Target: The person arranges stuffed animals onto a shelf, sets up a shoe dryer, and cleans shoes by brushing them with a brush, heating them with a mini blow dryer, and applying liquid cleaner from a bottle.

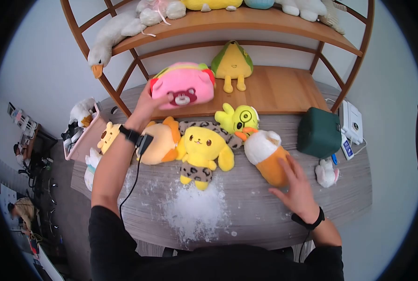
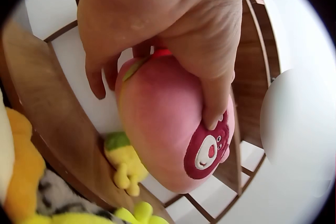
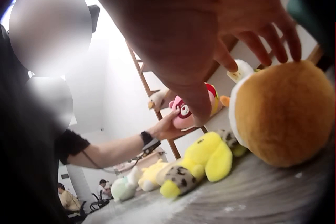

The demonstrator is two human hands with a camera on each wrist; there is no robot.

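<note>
My left hand (image 1: 146,108) grips a pink plush toy (image 1: 185,79) with an embroidered bear face, holding it in front of the shelf's lower board. In the left wrist view the thumb presses beside the bear face (image 2: 207,152), and the other fingers go behind the plush. My right hand (image 1: 298,191) has its fingers spread over an orange-and-white plush duck (image 1: 270,161) lying on the table. Fingertips come right to the top of this duck in the right wrist view. Left of the duck lies a yellow long-eared plush (image 1: 203,144) with leopard-print bottoms.
An avocado-shaped plush (image 1: 233,65) sits on the wooden shelf (image 1: 283,89). White powder (image 1: 195,210) is scattered over the table front. A dark green box (image 1: 319,132) and small white plush (image 1: 327,173) stand at right. A pink bin (image 1: 85,133) holds toys at left.
</note>
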